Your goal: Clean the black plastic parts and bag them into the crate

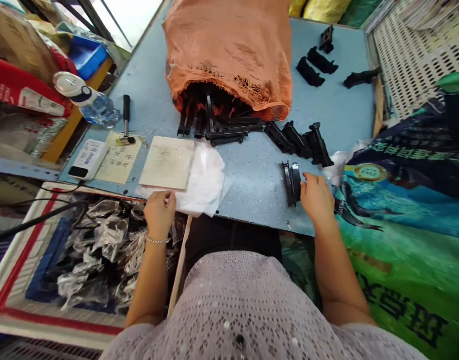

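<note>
My left hand (pixel 159 214) is at the table's near edge, by the lower left side of a stack of thin white plastic bags (pixel 206 172). Its fingers are curled with the thumb against them; whatever is in the pinch, if anything, is hidden. A cream card pad (pixel 167 162) rests on the bags. My right hand (pixel 318 200) lies at the table's right front, fingers apart, just beside a pair of narrow black plastic parts (pixel 291 183). More black parts (pixel 299 141) lie in a row behind them.
An orange woven sack (pixel 229 55) spills black parts at the back. On the left are a hammer (pixel 126 120), a water bottle (pixel 90 102) and a white device (pixel 88 159). A crate (pixel 21 317) of bagged parts stands below left; a green-blue sack (pixel 409 240) stands right.
</note>
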Available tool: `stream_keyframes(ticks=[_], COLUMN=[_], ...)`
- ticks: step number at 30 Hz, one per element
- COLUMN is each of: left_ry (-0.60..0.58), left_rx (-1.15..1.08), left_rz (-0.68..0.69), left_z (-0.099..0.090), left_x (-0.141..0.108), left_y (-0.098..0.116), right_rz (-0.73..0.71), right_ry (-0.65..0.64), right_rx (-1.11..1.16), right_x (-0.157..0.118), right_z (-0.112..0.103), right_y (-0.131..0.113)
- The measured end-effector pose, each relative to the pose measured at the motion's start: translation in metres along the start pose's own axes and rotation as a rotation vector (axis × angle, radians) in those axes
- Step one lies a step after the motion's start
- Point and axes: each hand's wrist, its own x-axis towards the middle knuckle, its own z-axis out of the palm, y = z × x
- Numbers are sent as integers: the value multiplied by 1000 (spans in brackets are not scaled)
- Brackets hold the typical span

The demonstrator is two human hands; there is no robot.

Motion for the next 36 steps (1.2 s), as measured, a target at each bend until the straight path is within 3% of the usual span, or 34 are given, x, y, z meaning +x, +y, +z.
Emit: stream_keyframes(ticks=[4, 8, 11, 14, 16, 19, 23, 25, 27, 30, 33, 36], left_ry=[71, -52, -113, -145, -185, -238, -275, -265, -192, -106, -162, -204], left_rx=[29, 109, 125, 134, 147, 170, 151, 135, 123, 101, 26, -87], left_rz=[104, 139, 149, 188, 190, 163, 145, 163, 178, 197, 287, 371], left_z=[24, 33, 35, 34, 29, 8, -25, -30, -21, 17, 59, 75], left_x=[18, 33, 39, 43, 44, 49, 62, 68, 69, 54, 30, 15], left_y=[32, 36, 42, 45, 35, -5, -67, -75, -58, 2, 62, 86], right_rz=[-104, -184, -321, -572, -684, -732, -723, -709, -683, -640, -629, -604], right_ry=[-129, 23, 62, -96, -173, -227, -304, -332, -340, -330, -314, -248], right_rx=[-31, 10, 160, 373, 457, 527, 569, 588, 605, 628, 650, 609], right_x=[14, 17, 19, 23, 24, 24, 19, 15, 11, 6, 4, 13], right_z=[11, 14, 19, 31, 38, 43, 45, 46, 46, 43, 35, 20], right_y=[7, 0, -38, -99, -134, -158, -150, -142, -137, -133, -124, -92])
